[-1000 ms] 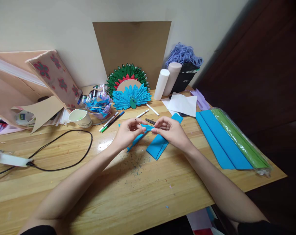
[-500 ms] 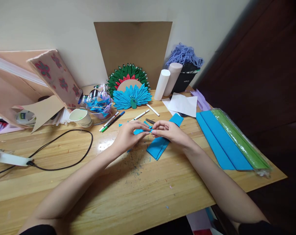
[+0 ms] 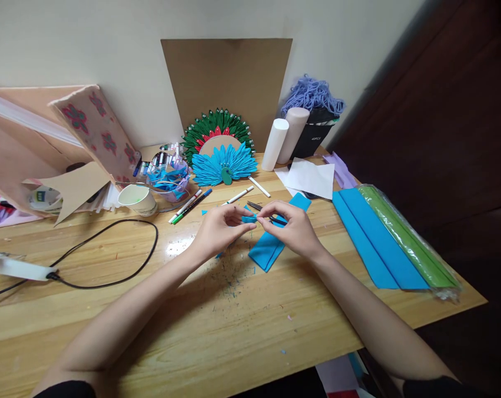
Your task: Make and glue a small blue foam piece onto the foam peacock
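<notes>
My left hand (image 3: 217, 229) and my right hand (image 3: 295, 228) meet above the middle of the table. Between their fingertips is a small piece of blue crepe paper (image 3: 249, 219); the left thumb and fingers pinch it, and the right thumb and forefinger grip its right end. Below my right hand lies a folded strip of blue crepe paper (image 3: 265, 252). Dark scissors (image 3: 254, 205) rest just behind the hands, partly hidden by the right one. Farther back stands a paper peacock with a blue fan (image 3: 225, 163) and a green-and-red fan (image 3: 217, 119) behind it.
Markers (image 3: 192, 206) and a paper cup (image 3: 137, 200) lie left of centre, near a basket of blue scraps (image 3: 169, 179). A glue gun (image 3: 18, 267) with a looping black cord is at left. Blue crepe paper (image 3: 376, 243) and a wrapped green roll (image 3: 407, 237) lie right.
The blue piece now looks shorter and more curled between my fingers. My right hand has turned slightly, showing more of the scissors beneath it.
</notes>
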A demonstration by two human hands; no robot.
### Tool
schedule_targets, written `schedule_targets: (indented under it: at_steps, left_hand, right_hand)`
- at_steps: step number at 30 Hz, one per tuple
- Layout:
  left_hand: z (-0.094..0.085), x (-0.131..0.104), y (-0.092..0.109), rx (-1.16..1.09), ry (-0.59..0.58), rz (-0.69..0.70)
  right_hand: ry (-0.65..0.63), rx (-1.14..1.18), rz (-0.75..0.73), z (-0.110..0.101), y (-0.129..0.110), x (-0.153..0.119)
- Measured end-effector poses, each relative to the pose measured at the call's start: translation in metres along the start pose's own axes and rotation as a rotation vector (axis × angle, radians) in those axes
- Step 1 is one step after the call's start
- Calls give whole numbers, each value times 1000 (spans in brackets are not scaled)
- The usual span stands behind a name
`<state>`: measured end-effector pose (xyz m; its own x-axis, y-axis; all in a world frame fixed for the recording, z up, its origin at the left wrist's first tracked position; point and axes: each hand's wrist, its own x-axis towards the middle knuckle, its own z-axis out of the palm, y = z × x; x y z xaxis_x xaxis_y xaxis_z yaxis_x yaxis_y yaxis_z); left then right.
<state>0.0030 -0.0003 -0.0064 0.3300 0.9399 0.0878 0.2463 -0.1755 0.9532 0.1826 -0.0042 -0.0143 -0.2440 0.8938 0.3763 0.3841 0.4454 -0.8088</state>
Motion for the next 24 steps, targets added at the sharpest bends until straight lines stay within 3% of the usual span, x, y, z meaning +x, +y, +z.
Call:
schedule_targets:
  at_steps: [6, 15, 24]
  left_hand:
    - [3, 2, -2, -125, -68, -150]
    - [4, 0, 2, -141, -67, -151]
    - [-3, 5, 4, -363, -176, -330]
  right_hand:
    - [-9, 22, 12, 1, -1, 0]
    - [24, -134, -186, 2, 0, -1]
    - [1, -309, -385, 4, 15, -5]
